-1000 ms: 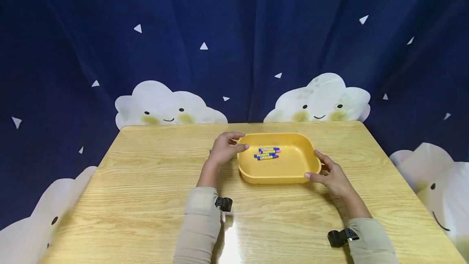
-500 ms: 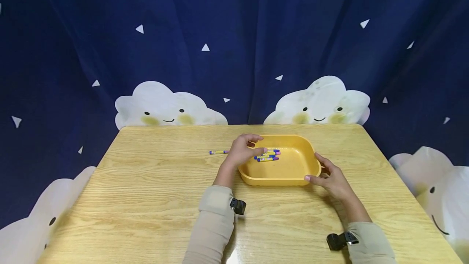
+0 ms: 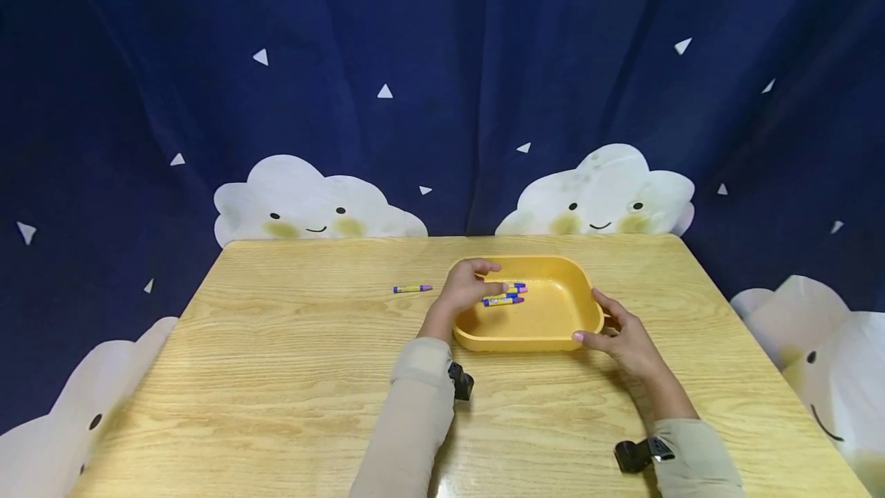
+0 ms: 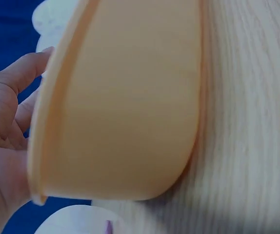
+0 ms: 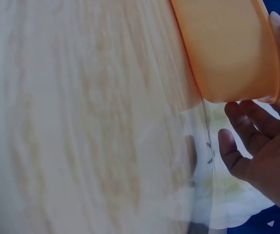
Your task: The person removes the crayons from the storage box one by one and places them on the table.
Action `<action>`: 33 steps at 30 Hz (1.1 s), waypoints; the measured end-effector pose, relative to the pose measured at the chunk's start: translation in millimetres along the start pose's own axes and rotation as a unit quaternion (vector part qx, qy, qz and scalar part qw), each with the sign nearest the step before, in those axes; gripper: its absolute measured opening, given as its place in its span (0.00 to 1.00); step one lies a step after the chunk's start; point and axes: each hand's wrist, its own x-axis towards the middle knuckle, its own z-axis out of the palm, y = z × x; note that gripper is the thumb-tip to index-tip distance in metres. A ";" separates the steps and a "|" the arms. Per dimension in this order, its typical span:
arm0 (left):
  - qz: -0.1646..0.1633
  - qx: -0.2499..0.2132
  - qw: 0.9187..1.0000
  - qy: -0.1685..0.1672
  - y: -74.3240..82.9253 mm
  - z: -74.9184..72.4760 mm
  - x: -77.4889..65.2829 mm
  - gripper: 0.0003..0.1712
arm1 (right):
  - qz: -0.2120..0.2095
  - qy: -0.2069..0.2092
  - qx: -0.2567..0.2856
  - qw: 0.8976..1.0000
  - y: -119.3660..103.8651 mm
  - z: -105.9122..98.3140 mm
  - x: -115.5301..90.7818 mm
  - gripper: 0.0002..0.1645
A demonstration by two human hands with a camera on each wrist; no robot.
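Observation:
On the table sits a yellow plastic tray with several crayons in yellow-and-blue wrappers lying in its left half. My left hand reaches over the tray's left end, thumb and fingers spread apart just above the crayons. In the left wrist view the tray's side wall hides part of that hand. At the tray's right end, my right hand holds the rim, thumb on the near corner. From the right wrist, the thumb shows at the rim and some fingers of this hand lie under the tray's end.
A single crayon lies on the wooden table to the left of the tray. Behind the table's far edge hangs a dark blue curtain with clouds and white triangles.
My left hand has moved right, from the tray's left rim to above the crayons, uncovering the lone crayon on the table. The right hand and the tray have stayed nearly still.

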 end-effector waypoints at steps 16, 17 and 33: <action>-0.086 0.077 0.992 0.048 -13.3 22.4 9.4 0.20 | 0.001 0.006 -0.019 1.000 1.3 1.7 0.7 0.55; -0.089 0.088 0.991 0.053 -13.6 23.1 9.7 0.19 | 0.000 0.004 -0.019 1.000 1.5 1.5 0.7 0.55; -0.136 0.201 0.965 0.100 -15.5 34.3 15.2 0.12 | 0.005 0.003 -0.021 1.000 1.5 -0.4 0.7 0.56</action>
